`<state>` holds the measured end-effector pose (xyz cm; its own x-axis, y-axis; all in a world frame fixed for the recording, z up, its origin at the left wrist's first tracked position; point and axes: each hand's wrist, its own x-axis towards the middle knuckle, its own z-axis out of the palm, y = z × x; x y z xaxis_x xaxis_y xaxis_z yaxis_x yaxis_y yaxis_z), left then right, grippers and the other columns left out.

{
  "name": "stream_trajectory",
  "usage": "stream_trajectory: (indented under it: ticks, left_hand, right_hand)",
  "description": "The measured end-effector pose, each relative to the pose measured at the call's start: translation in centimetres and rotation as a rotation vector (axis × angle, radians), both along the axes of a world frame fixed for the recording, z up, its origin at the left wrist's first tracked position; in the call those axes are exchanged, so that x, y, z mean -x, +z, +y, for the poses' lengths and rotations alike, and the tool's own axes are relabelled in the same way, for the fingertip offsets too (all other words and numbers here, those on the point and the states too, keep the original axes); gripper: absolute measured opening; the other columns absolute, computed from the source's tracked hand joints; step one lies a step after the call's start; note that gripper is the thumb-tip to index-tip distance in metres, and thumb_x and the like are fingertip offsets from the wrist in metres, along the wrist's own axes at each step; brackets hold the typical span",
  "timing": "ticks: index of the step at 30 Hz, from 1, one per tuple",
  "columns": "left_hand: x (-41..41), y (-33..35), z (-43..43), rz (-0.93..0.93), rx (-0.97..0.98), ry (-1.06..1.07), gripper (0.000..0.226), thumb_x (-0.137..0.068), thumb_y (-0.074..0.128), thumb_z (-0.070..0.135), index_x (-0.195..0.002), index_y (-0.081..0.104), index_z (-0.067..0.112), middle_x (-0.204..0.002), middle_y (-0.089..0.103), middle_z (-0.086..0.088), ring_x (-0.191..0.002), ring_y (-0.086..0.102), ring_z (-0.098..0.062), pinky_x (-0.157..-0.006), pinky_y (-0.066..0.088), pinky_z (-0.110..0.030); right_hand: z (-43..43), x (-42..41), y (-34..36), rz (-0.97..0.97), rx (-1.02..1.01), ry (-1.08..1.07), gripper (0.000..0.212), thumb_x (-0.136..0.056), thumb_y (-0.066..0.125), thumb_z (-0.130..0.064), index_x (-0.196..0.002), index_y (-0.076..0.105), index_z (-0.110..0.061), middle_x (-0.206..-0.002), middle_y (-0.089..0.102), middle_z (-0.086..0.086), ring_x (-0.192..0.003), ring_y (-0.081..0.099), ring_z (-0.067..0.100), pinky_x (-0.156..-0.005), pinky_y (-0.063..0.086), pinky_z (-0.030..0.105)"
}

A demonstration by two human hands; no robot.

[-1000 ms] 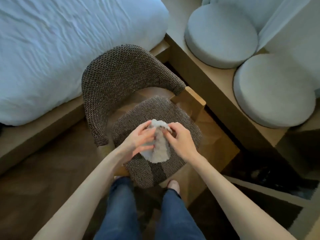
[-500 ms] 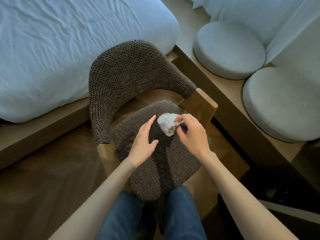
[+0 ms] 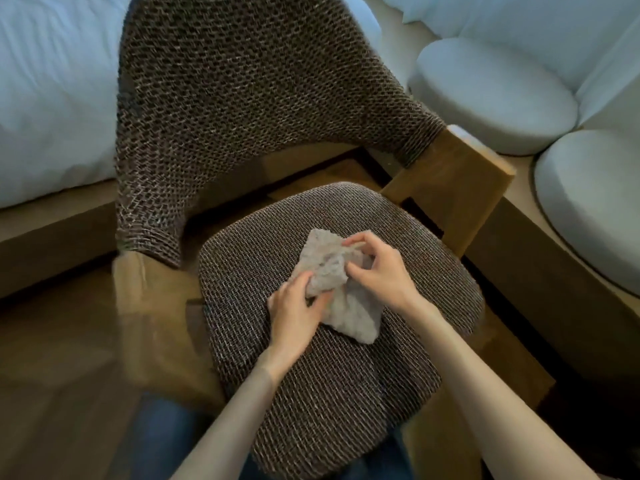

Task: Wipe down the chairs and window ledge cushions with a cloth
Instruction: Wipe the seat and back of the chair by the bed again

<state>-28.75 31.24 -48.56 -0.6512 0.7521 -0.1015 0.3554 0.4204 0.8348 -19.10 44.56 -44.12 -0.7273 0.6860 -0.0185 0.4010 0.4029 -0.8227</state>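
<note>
Left hand (image 3: 297,308) back gripping cloth (image 3: 353,317), pale, crumpled on seat (image 3: 329,393)

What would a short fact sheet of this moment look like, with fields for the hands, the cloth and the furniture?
chair seat: dark woven fabric, wooden frame
cloth: pale, crumpled, low over the seat, seemingly resting on it
left hand: pinches the near edge of the cloth
right hand: pinches an upper fold of the cloth
round cushions: two, pale, on the right, no hand on them
bed: white, on the left

Crumpled pale cloth (image 3: 341,292) on woven brown chair (image 3: 346,393) seat.
</note>
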Motion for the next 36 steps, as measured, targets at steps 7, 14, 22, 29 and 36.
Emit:
stream_trajectory:
  ticks: [7, 14, 22, 29, 36]
  left_hand:
    - [2.7, -4.0, 4.6, 0.172, -0.154, 0.329, 0.021, -0.091, 0.056, 0.042, -0.104, 0.058, 0.025, -0.092, 0.06, 0.012, -0.079, 0.054, -0.007, -0.071, 0.042, -0.028]
    - [4.2, -5.0, 5.4, 0.227, -0.162, 0.31, 0.029, -0.087, 0.065, 0.032, -0.112, 0.059, 0.021, -0.108, 0.055, 0.008, -0.092, 0.05, -0.003, -0.084, 0.042, -0.02]
    - [5.4, -3.8, 4.3, 0.213, -0.221, 0.358, 0.018, -0.097, 0.049, 0.013, -0.111, 0.061, 0.015, -0.112, 0.06, 0.001, -0.099, 0.058, -0.011, -0.088, 0.047, -0.025]
    - [6.6, -3.8, 0.9, 0.522, 0.116, 0.398, 0.034, -0.098, 0.046, 0.019, -0.132, 0.052, 0.021, -0.137, 0.048, 0.0, -0.128, 0.041, -0.021, -0.108, 0.029, -0.044]
    - [7.2, -4.4, 0.6, 0.557, 0.258, 0.334, 0.041, -0.098, 0.045, 0.026, -0.139, 0.046, 0.023, -0.147, 0.04, -0.001, -0.137, 0.032, -0.021, -0.116, 0.021, -0.045]
  right_hand:
    - [4.1, 2.7, -7.2, 0.113, -0.204, -0.136, 0.018, -0.08, 0.076, -0.018, -0.097, 0.068, -0.019, -0.086, 0.067, -0.01, -0.076, 0.059, -0.003, -0.069, 0.04, 0.005]
    - [3.9, 3.1, -8.8, 0.173, -0.565, -0.108, 0.009, -0.082, 0.073, -0.019, -0.091, 0.071, -0.02, -0.108, 0.063, -0.006, -0.102, 0.048, 0.015, -0.088, 0.037, 0.025]
    - [1.2, 2.2, -7.6, -0.325, -0.657, 0.437, 0.083, -0.075, 0.033, -0.08, -0.145, 0.035, -0.035, -0.145, 0.038, -0.008, -0.126, 0.033, 0.022, -0.107, 0.029, 0.042]
    - [2.2, 3.5, -7.2, -0.243, -0.711, 0.441, 0.054, -0.089, 0.055, -0.035, -0.14, 0.044, -0.026, -0.128, 0.048, -0.002, -0.103, 0.042, 0.019, -0.088, 0.038, 0.031]
    - [9.8, 9.0, -3.8, -0.322, -0.828, 0.084, 0.061, -0.087, 0.038, -0.064, -0.141, 0.04, -0.034, -0.137, 0.044, 0.006, -0.118, 0.04, 0.035, -0.092, 0.039, 0.05]
